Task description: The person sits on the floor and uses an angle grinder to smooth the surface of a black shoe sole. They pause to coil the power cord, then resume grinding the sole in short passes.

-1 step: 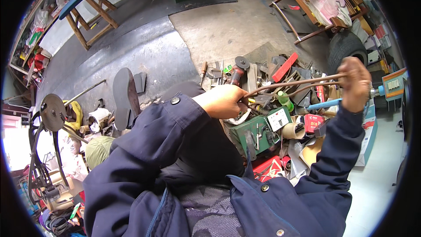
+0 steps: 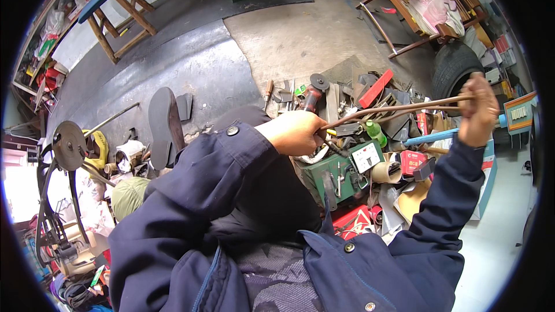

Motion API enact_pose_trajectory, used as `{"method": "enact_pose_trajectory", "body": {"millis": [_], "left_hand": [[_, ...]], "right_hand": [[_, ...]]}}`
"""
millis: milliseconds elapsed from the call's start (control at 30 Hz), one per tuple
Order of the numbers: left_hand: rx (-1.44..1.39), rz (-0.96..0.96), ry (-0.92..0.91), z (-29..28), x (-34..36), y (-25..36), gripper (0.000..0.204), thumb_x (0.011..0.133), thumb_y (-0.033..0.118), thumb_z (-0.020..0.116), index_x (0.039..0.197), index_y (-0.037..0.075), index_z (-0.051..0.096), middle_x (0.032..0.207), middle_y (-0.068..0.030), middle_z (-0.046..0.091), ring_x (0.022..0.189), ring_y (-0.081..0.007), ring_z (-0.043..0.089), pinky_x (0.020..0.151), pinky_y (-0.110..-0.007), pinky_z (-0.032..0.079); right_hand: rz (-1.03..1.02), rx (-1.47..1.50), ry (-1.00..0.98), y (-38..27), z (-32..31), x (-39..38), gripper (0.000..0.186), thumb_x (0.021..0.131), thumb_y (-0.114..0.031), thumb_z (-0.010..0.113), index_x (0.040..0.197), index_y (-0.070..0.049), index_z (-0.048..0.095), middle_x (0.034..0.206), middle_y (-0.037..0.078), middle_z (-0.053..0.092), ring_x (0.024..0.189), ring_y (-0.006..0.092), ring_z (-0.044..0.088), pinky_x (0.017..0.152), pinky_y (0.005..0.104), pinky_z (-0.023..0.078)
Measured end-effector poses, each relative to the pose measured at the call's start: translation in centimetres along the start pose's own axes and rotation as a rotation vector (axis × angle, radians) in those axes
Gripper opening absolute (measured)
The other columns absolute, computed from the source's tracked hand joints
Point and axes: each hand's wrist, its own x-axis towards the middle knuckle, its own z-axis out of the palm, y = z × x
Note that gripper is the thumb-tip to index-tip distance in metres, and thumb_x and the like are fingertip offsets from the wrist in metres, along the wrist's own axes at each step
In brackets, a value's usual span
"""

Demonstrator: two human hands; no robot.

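A brown cord (image 2: 399, 108) runs in two strands between my hands, over a heap of tools. Its left end is closed in my left hand (image 2: 296, 133), whose fingers are curled at the centre. My right hand (image 2: 478, 111), raised further right, is closed round the other end and slightly blurred. Below the cord are a green bottle (image 2: 376, 134) and a green metal box (image 2: 332, 179). A light blue rod (image 2: 432, 137) lies close to my right hand. Left of my left hand, a dark shoe sole (image 2: 163, 124) rests near my knee.
A black tyre (image 2: 454, 72) stands behind my right hand. Tools, a red strip (image 2: 376, 89) and a red box (image 2: 412, 162) crowd the floor ahead. A machine with a round wheel (image 2: 69, 145) is at left. A wooden stool (image 2: 134, 14) and a wooden chair (image 2: 413, 17) stand further off.
My right hand has moved a little to the right, drawing the cord's strands closer together. My left hand stays almost where it was.
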Motion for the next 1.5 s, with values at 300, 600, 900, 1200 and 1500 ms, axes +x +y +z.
{"method": "enact_pose_trajectory", "body": {"millis": [300, 600, 900, 1200, 1500], "left_hand": [[0.177, -0.07, 0.102, 0.2, 0.9, -0.3, 0.025, 0.087, 0.018, 0.065, 0.105, 0.003, 0.071, 0.092, -0.0203, 0.072, 0.091, -0.039, 0.07, 0.081, -0.047, 0.055], [-0.891, 0.029, 0.481, -3.0, 0.4, -0.9, 0.013, 0.101, 0.02, 0.066, 0.101, 0.008, 0.061, 0.074, 0.0063, 0.049, 0.063, -0.0039, 0.044, 0.059, -0.021, 0.037], [-1.225, 0.236, 0.375, -3.2, -0.5, -1.5, 0.03, 0.109, 0.035, 0.048, 0.103, 0.007, 0.057, 0.074, 0.0024, 0.048, 0.062, -0.0087, 0.041, 0.059, -0.025, 0.035], [-0.945, 0.253, 0.402, -4.2, -2.0, 0.2, 0.025, 0.11, 0.027, 0.049, 0.103, 0.006, 0.06, 0.065, 0.0065, 0.041, 0.055, -0.0037, 0.033, 0.053, -0.022, 0.027], [-0.663, 0.221, 0.273, -3.0, -1.4, 2.4, 0.027, 0.107, 0.03, 0.061, 0.105, 0.004, 0.069, 0.08, 0.0097, 0.052, 0.069, 0.0008, 0.037, 0.061, -0.018, 0.029]], "right_hand": [[-0.047, 0.434, 0.17, -2.9, -7.9, 8.6, 0.018, 0.1, -0.016, 0.07, 0.091, -0.001, 0.064, 0.064, -0.002, 0.035, 0.056, 0.0078, 0.03, 0.054, 0.0261, 0.027], [0.015, 0.362, 0.088, -0.7, -5.9, 6.2, 0.02, 0.099, -0.014, 0.071, 0.112, 0.002, 0.072, 0.067, -0.006, 0.034, 0.058, 0.0062, 0.031, 0.058, 0.0247, 0.031], [0.293, 0.151, -0.165, 2.8, -0.5, -3.1, 0.032, 0.106, -0.022, 0.059, 0.127, 0.001, 0.066, 0.064, -0.01, 0.036, 0.049, 0.001, 0.032, 0.045, 0.0198, 0.033], [0.456, -0.756, -0.389, 10.1, 2.2, -9.8, 0.039, 0.095, -0.012, 0.066, 0.131, 0.0, 0.061, 0.104, 0.015, 0.074, 0.094, 0.0236, 0.072, 0.086, 0.0361, 0.057], [-0.24, -0.422, -0.668, 4.3, 9.6, -8.9, 0.053, 0.082, -0.006, 0.079, 0.133, -0.004, 0.064, 0.128, 0.017, 0.067, 0.123, 0.0326, 0.064, 0.105, 0.0393, 0.049]]}}
